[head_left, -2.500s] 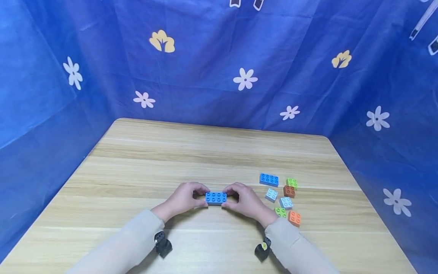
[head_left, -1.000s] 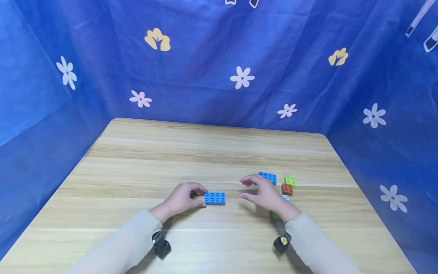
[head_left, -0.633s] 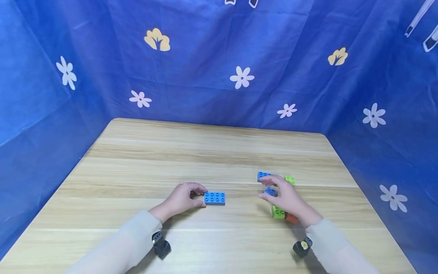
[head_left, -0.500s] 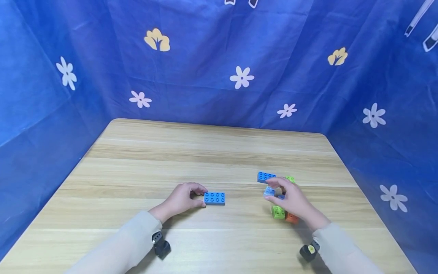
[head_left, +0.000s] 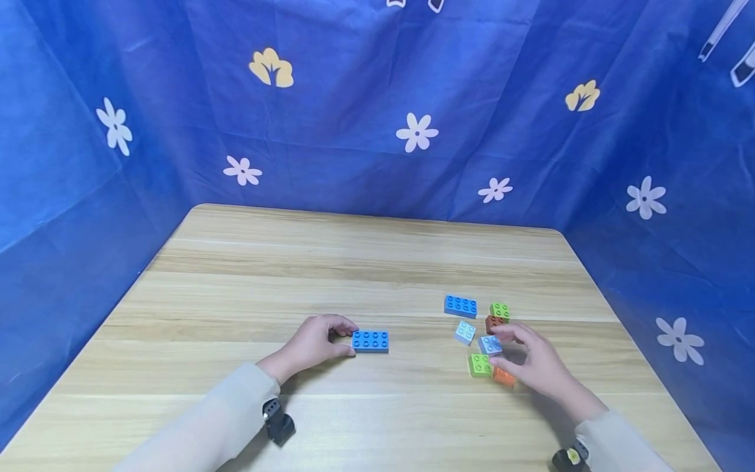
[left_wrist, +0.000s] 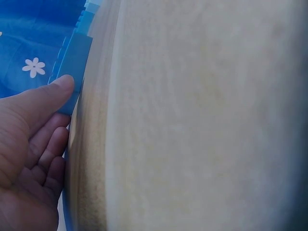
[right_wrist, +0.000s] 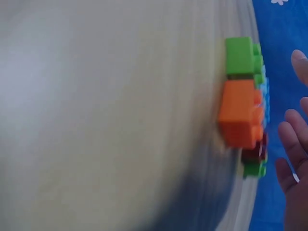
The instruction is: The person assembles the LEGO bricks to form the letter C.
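Note:
My left hand [head_left: 314, 339] holds the left end of a blue eight-stud toy building brick [head_left: 369, 342] lying on the table. In the left wrist view, the thumb presses against the side of that brick [left_wrist: 76, 53]. Over the group of small bricks at the right is my right hand [head_left: 539, 360], thumb and fingers spread, holding nothing. Its fingertips are nearest a light blue four-stud brick [head_left: 489, 345], and it partly covers an orange brick [head_left: 504, 375] and a dark red brick [head_left: 494, 323]. In the right wrist view the fingers hover apart from the orange brick [right_wrist: 237, 113].
Around the right hand lie a second blue eight-stud brick [head_left: 460, 306], another light blue brick [head_left: 465, 332] and two green bricks, one nearer [head_left: 480, 366], one farther [head_left: 499, 310]. A blue patterned curtain [head_left: 366, 131] surrounds the wooden table [head_left: 295, 262] behind and at both sides.
The right hand has let go of the blue brick's right end and moved right, over the small bricks, uncovering one light blue brick. The left hand keeps its hold in place.

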